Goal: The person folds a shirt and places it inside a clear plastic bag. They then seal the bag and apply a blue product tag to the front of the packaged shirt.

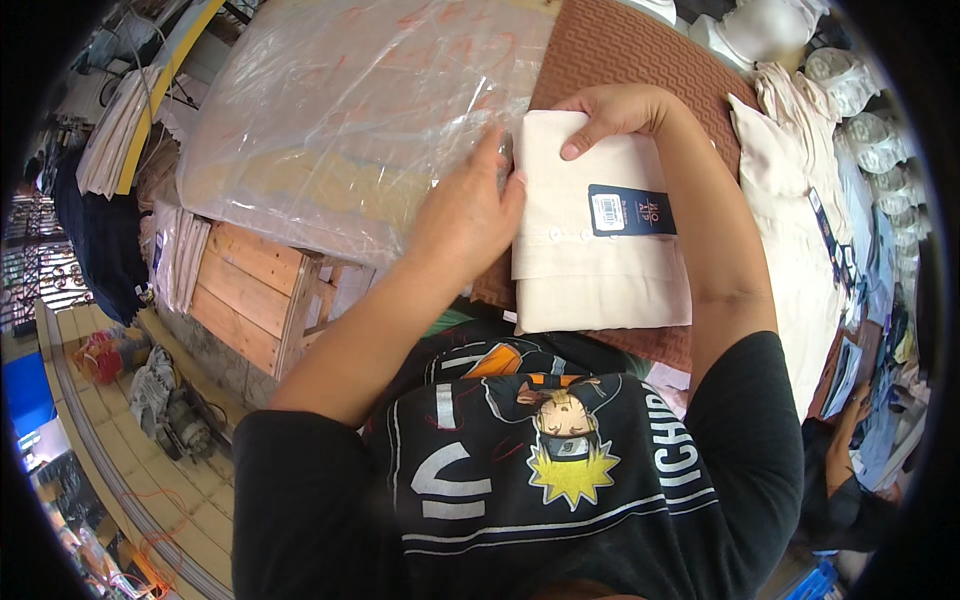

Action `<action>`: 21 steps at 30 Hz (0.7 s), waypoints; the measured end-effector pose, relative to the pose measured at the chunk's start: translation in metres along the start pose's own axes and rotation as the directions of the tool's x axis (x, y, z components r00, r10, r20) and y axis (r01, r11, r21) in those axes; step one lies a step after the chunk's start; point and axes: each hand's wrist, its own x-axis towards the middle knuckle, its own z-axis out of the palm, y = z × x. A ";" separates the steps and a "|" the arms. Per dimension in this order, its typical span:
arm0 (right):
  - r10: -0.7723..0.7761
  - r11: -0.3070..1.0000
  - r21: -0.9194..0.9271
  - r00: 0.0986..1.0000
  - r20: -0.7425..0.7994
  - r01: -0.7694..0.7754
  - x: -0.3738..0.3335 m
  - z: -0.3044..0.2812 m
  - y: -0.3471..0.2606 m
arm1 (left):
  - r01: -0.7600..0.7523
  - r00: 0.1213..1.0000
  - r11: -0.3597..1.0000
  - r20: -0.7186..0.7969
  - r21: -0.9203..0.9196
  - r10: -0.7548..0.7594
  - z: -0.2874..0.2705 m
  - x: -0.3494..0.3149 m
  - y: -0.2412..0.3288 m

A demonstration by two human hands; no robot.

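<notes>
A folded cream garment (575,285) with buttons lies in front of me on a brown textured mat (640,50); it looks like a shirt. A dark tag (655,212) with a white barcode label sits on its front. My right hand (620,115) grips its far edge, thumb on top and the other fingers mostly hidden. Along its left edge rests my left hand (465,205), fingers stretched out and thumb touching the side. Something clear and shiny shows between that thumb and forefinger; I cannot make out what it is.
A large plastic-wrapped bundle (350,110) fills the far left. More cream garments (790,220) with dark tags are piled at the right, beside wrapped white bundles (845,80). A wooden crate (245,290) stands at the left. Another person's arm (845,440) shows at the lower right.
</notes>
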 end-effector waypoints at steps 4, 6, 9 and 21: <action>-0.022 1.000 0.016 0.999 -0.034 0.022 -0.002 0.003 0.000 | -0.118 0.952 0.872 -0.194 0.474 0.235 -0.003 0.001 -0.017; -0.039 0.999 0.016 0.998 -0.048 0.040 -0.001 0.003 0.001 | -0.069 0.960 0.845 -0.195 0.530 0.201 0.009 0.005 -0.031; -0.045 0.999 0.002 0.995 -0.093 0.046 -0.003 0.006 0.001 | -0.097 0.941 0.870 -0.241 0.483 0.238 0.015 0.008 -0.049; -0.104 0.993 -0.056 0.992 -0.068 0.101 -0.005 0.016 -0.020 | 0.080 0.992 0.564 0.007 -0.822 -0.129 -0.008 0.038 -0.053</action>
